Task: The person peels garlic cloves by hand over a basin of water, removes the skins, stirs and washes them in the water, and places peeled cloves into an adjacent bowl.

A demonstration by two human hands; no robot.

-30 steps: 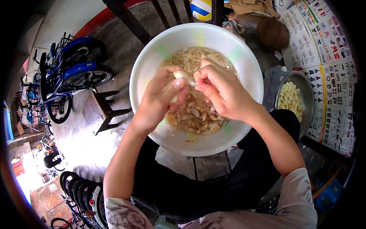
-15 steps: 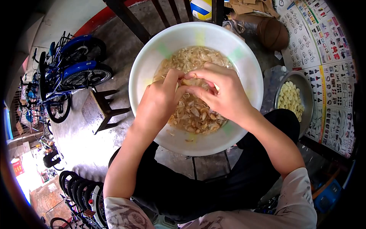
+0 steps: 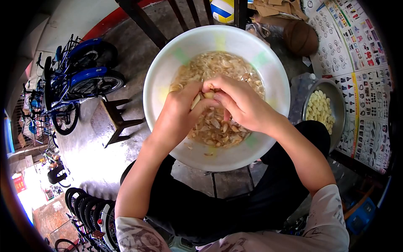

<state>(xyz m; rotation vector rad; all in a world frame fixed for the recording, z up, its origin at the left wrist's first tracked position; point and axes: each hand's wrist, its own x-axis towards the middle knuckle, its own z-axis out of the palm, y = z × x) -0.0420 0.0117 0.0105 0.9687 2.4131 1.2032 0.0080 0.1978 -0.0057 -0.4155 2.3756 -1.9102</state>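
Over a large white basin (image 3: 156, 80) my two hands meet at a pale garlic clove (image 3: 208, 95). My left hand (image 3: 176, 115) is closed on it, and a second pale clove (image 3: 195, 101) shows between its fingers. The thumb and forefinger of my right hand (image 3: 247, 105) pinch the clove's near end, where a bit of brown skin shows. Below, water in the basin is covered with loose garlic skins (image 3: 228, 63) and brownish cloves (image 3: 218, 136). The undersides of both hands are hidden.
To the right stands a metal bowl (image 3: 341, 113) of peeled garlic cloves (image 3: 320, 107), beside a printed sheet (image 3: 348, 80). A dark chair (image 3: 145, 21), a volleyball (image 3: 222, 10) and a basketball (image 3: 300, 38) lie beyond the basin. On the left are a wooden stool (image 3: 110, 117) and blue bicycles (image 3: 86, 80).
My fingers have shifted their grip, and more of the pale clove now shows between them. The right forefinger and thumb have turned about its end. The basin has barely moved.
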